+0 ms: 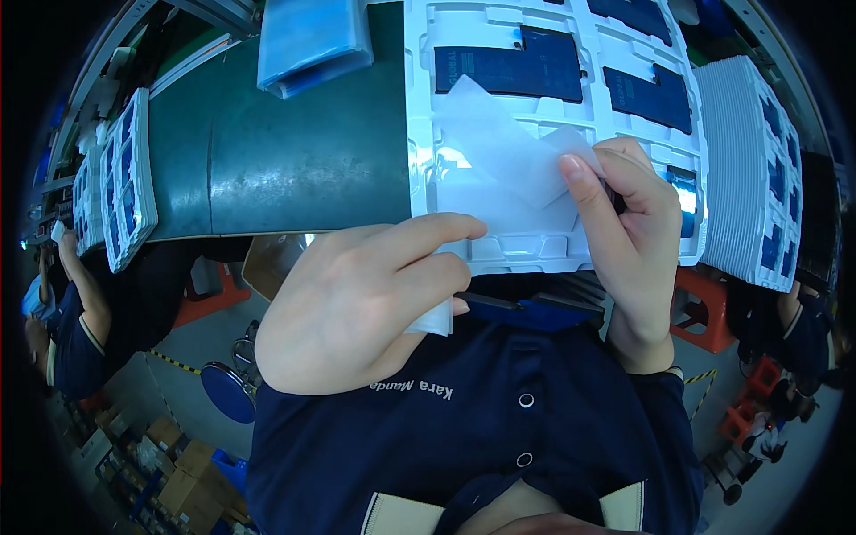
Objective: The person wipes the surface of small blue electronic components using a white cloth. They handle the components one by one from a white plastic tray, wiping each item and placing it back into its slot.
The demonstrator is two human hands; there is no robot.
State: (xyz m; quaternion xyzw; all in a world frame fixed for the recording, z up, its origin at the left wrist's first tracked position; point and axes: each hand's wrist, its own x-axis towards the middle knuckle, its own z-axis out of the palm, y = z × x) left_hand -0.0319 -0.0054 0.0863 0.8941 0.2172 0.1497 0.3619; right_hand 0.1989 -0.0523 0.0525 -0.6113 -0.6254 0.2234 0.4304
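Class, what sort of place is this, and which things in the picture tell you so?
Probably a factory packing or assembly area: a white moulded tray holds dark flat parts resembling batteries, a stack of similar trays stands at the right, and people in dark shirts are nearby.

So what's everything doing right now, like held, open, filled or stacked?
Right hand: pinching thin white sheeting
Thin white sheeting: held, overlapping part of the tray
Left hand: curled around a white piece
White piece: partly hidden
White tray: holding dark flat pieces
Dark flat pieces: lying in compartments
Trays at right: stacked
Blue plastic bag: near end looks open
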